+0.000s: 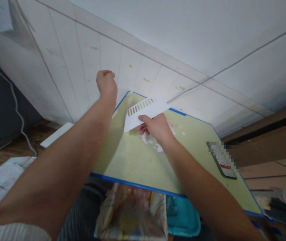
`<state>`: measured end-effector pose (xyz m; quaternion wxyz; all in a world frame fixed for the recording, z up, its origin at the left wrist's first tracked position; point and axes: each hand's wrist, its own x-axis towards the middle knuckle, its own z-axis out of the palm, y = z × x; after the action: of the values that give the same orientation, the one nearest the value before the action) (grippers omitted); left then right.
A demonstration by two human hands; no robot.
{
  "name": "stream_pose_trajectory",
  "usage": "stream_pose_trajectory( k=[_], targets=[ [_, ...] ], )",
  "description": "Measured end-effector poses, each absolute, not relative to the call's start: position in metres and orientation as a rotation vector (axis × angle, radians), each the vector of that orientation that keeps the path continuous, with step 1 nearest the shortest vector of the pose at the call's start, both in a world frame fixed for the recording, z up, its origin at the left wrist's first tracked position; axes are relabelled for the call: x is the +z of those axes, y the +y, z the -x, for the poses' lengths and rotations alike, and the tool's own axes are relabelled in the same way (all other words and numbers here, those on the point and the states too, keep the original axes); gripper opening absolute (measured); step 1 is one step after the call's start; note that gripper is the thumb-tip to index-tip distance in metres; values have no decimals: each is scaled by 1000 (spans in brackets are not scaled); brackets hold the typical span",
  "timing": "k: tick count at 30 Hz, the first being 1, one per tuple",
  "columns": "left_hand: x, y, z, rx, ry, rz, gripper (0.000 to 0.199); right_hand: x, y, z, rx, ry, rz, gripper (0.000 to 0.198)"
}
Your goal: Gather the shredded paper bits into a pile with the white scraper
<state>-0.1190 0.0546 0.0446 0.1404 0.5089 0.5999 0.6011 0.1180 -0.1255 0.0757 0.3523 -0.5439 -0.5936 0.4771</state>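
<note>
My right hand (155, 127) grips a sheet of white paper (146, 115) above the table, thumb on top and fingers curled beneath. A row of narrow slots runs along the paper's far edge. Raised up and to the left, apart from the paper, my left hand (106, 83) is closed with its fingers curled in. Whatever it holds, if anything, is hidden. Small white paper scraps (160, 148) lie scattered on the table under and beside my right hand.
The yellow-green table (123, 157) has a blue edge and stands by a white panelled wall (90, 50). A phone (223, 160) lies at its right. Below the near edge are a patterned bag (130, 217) and a turquoise container (184, 217). A cable (233, 63) crosses the wall.
</note>
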Motion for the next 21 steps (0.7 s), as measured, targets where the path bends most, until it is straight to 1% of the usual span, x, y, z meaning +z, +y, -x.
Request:
stream_pose_trajectory(
  k=[1,3,5,7,11,14,17,19,21],
  targets=[
    [47,53,122,1834,1730,-1239,35,73,-126,-113,1263,-1532,1406,24],
    [52,50,120,1901,1723,-1063,30,67,-126,-108,1290,-1523,1414,20],
    [54,47,109,1892,1724,-1090,30,62,-123,-113,1247,-1505,1453,17],
    [53,47,95,1864,1734,-1147,28,62,-119,-130,1131,-1441,1536,14],
    [38,48,71,1972,1638,-1190,15,75,-114,-180,953,-1288,1679,16],
    [26,45,56,1986,1570,-1273,18,86,-121,-209,897,-1256,1717,20],
    [19,38,46,1925,1591,-1387,17,89,-134,-211,848,-1277,1649,20],
    [18,32,43,1868,1632,-1445,22,86,-143,-198,906,-1350,1548,16],
    [18,27,42,1811,1678,-1482,25,79,-149,-180,1028,-1430,1491,16]
  ],
)
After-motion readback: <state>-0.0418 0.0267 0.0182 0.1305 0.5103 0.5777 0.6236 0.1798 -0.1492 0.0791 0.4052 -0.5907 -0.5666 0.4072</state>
